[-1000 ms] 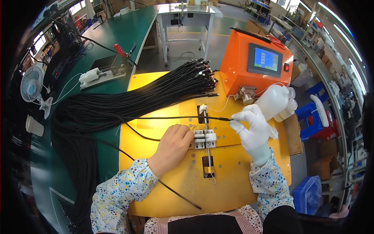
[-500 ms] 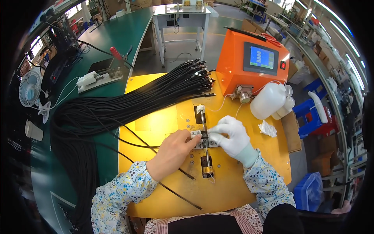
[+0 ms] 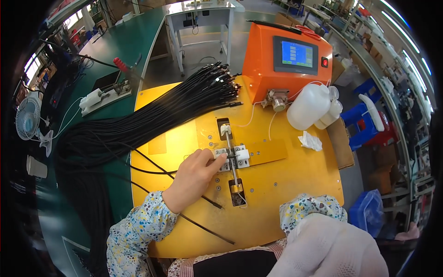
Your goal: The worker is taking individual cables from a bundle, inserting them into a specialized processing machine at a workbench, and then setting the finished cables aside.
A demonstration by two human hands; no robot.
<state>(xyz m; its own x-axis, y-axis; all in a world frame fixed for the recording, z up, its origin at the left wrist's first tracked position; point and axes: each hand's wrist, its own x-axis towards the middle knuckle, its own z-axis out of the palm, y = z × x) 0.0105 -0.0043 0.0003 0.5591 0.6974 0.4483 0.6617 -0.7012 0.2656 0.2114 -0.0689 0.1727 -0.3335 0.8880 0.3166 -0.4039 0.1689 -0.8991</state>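
Note:
My bare left hand (image 3: 196, 177) is closed at the small metal clamp fixture (image 3: 242, 156) in the middle of the yellow plate (image 3: 263, 210). Its fingertips pinch a black cable (image 3: 153, 172) that runs in from the left under the hand; the cable's tip lies in the fixture. A slim metal rod (image 3: 234, 174) crosses the fixture lengthwise, between two dark slots. My right hand (image 3: 330, 247), in a white glove, is raised large and close at the lower right, away from the fixture. Its fingers cannot be made out.
A thick bundle of black cables (image 3: 170, 104) drapes from the plate over the green table (image 3: 117, 46). Two loose cable ends (image 3: 217, 203) lie left of the fixture. An orange machine (image 3: 258, 60) with a screen, a white bottle (image 3: 308, 107) and crumpled tissue (image 3: 310, 141) stand at the right.
My right hand has left the fixture and come back toward me, up close at the lower right. My left hand stays at the fixture with the cable. The whole view has shifted slightly.

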